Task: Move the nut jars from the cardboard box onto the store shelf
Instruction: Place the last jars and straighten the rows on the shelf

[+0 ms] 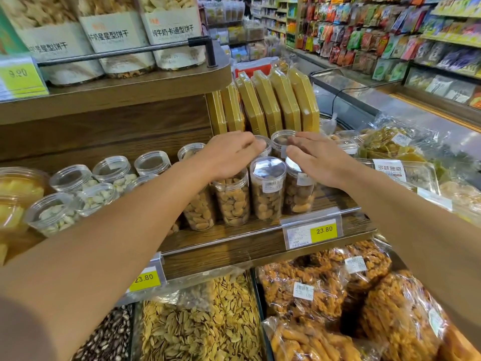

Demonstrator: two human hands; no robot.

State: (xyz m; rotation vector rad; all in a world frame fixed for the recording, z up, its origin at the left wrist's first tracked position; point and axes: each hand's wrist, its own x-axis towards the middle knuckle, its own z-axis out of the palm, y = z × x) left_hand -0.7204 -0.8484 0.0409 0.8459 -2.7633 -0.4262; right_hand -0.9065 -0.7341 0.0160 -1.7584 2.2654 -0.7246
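- Both forearms reach over the seed bins; the left hand (229,155) and right hand (320,160) hover, fingers loose, grasping nothing as far as the angle shows.
- Nut jars (268,188) stand upright in rows on the wooden shelf (234,235).
- No cardboard box shows, so what remains is unclear.

Clear nut jars (268,188) at the frame's centre show tan and golden-brown nuts through see-through walls, with white barcode stickers. To the left, pale cream-and-green kernels fill the other clear jars (54,214). The shelf (234,246) is dark brown wood grain, and its price tags (324,230) flash bright yellow on white. Mustard-yellow flat boxes (273,105) stand at upper centre. Lower centre, pale gold seeds (203,329); beside them at lower left, black-and-white striped seeds (109,340). Orange-brown twists (325,287) sit bagged at lower right.
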